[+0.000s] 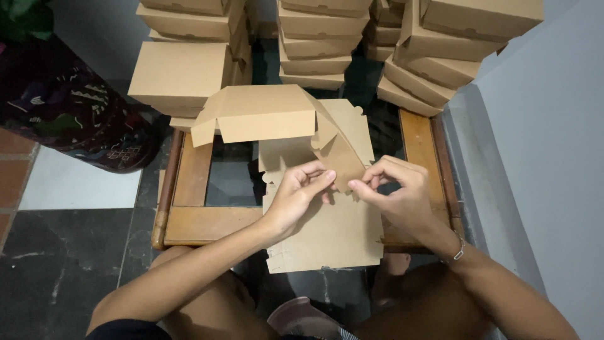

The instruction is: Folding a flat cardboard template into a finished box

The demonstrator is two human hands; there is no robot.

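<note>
midway, with left hand point(296, 195) and right hand point(396, 189) both pinched on half-folded flat brown cardboard box blank point(321, 233) at centre, lid up at twelve o'clock, front unfolded, finished brown boxes point(314, 44) stacked beyond.

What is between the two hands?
In the head view, a folded flap of the brown cardboard box sheet sits between the left hand and right hand.

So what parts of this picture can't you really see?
- Head view: the stacks of folded boxes are cut off by the top edge, so their height is hidden.
- The left hand and right hand cover the flap they pinch on the flat cardboard box.
- The small table is partly covered by that cardboard.
- The patterned cloth runs off the left edge; what it belongs to is unclear.
</note>
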